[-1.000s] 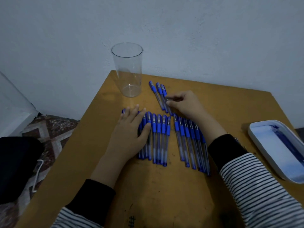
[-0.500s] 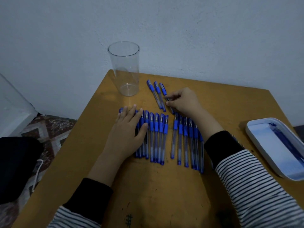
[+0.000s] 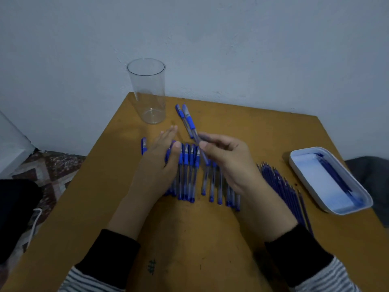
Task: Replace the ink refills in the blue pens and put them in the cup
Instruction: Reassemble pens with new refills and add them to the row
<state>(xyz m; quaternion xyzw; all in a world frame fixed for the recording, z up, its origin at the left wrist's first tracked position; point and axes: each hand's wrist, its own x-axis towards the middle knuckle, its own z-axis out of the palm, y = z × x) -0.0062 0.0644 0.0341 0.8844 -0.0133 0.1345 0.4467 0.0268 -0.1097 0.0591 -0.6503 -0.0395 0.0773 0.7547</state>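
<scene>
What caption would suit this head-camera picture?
Right hand pinches one blue pen above the pen row; left hand open; clear cup empty.

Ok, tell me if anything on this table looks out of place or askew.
Only mildly: two pens lie slanted by the cup, apart from the tidy row. The right hand pinches a third pen above the row. Nothing looks spilled or broken.

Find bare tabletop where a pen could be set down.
Bare table: the near strip below the pen row; the far stretch between the two loose pens and the tray. Crowded: the middle, with left hand and right hand, gripping a pen, over the row, and the refills beside the tray.
</scene>
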